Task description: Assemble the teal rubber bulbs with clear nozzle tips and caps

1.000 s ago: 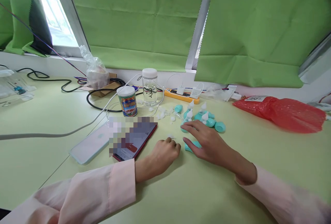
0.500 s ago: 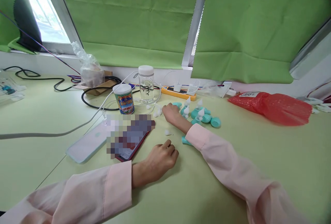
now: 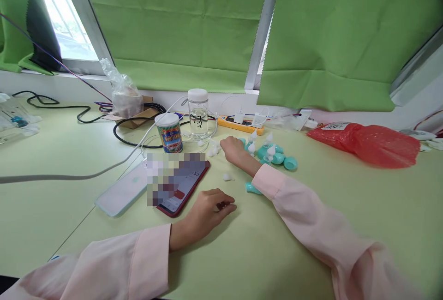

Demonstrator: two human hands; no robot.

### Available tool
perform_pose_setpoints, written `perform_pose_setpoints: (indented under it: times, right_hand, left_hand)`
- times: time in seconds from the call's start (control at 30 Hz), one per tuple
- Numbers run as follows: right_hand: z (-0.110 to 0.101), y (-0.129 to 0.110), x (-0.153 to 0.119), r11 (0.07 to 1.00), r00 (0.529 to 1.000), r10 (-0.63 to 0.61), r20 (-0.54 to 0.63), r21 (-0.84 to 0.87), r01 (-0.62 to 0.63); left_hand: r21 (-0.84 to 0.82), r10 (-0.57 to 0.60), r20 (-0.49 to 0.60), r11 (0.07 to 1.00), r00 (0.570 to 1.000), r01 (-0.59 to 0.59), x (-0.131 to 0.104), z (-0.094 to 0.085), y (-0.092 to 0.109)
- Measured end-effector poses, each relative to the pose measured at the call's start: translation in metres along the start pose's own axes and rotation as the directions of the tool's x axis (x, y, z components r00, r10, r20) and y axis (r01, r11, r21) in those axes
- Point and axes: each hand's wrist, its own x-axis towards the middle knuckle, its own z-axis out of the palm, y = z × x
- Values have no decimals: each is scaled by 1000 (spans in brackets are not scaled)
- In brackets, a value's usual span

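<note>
Reaching with right hand [image 3: 232,148], fingers hidden, cannot tell, among small white pieces [image 3: 213,149]. Left hand [image 3: 206,208] loosely curled, holding nothing. Two phones [image 3: 182,184]; one can [image 3: 170,133], label unreadable.

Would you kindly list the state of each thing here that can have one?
Glass jar: upright, white lid on.
Printed can: upright, lid on.
Phone: flat, screen lit.
Red bag: lying flat.
Right hand: among small white pieces.
Left hand: resting, curled.

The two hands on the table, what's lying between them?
In the head view, one small white piece lies on the table between left hand and right hand.
</note>
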Motion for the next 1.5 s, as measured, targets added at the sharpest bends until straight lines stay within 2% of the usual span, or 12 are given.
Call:
perform_pose_setpoints:
  times: [0.1, 0.2, 0.27, 0.33, 0.47, 0.6, 0.67, 0.97, 1.1, 1.2, 1.37, 1.5]
  right_hand:
    - [-13, -1, -30, 996, 987, -77, -139, 22, 81]
    - [-10, 4, -71, 966, 937, -217, -275, 79, 247]
    - [6, 9, -98, 849, 796, -307, -522, 228, 477]
    - [28, 13, -120, 709, 712, -209, -670, 398, 582]
    - [62, 9, -145, 332, 809, 128, -574, 793, 511]
    - [69, -3, -156, 78, 862, 120, -492, 870, 486]
    - [69, -8, -162, 74, 848, 62, -526, 850, 522]
    - [68, -4, -163, 327, 694, -211, -688, 619, 714]
    - [75, 7, -144, 410, 754, 9, -657, 690, 597]
    - [77, 9, -140, 294, 786, 161, -597, 789, 539]
    - [74, 1, -152, 296, 690, 143, -710, 696, 654]
    - [76, -7, -158, 230, 778, 49, -626, 765, 601]
  left_hand:
    - [-193, -207, -22, 961, 978, 199, 1, -2, -1]
    - [-398, -310, -50, 878, 949, 266, 2, 0, -4]
    - [-491, -350, -63, 826, 934, 277, 3, 2, -6]
    - [-557, -378, -66, 782, 924, 280, 3, 3, -8]
    - [-617, -411, -51, 730, 910, 295, 4, 4, -10]
    - [-615, -417, -77, 735, 906, 286, 4, 5, -9]
    - [-609, -417, -77, 739, 905, 289, 4, 5, -8]
    - [-639, -435, -67, 710, 898, 296, 4, 5, -9]
    - [-655, -451, -105, 702, 886, 280, 4, 5, -10]
    - [-672, -453, -68, 680, 889, 295, 4, 4, -7]
    - [-759, -433, 131, 535, 892, 371, 2, 7, -3]
    - [-798, -414, 275, 405, 868, 446, 1, 9, -3]
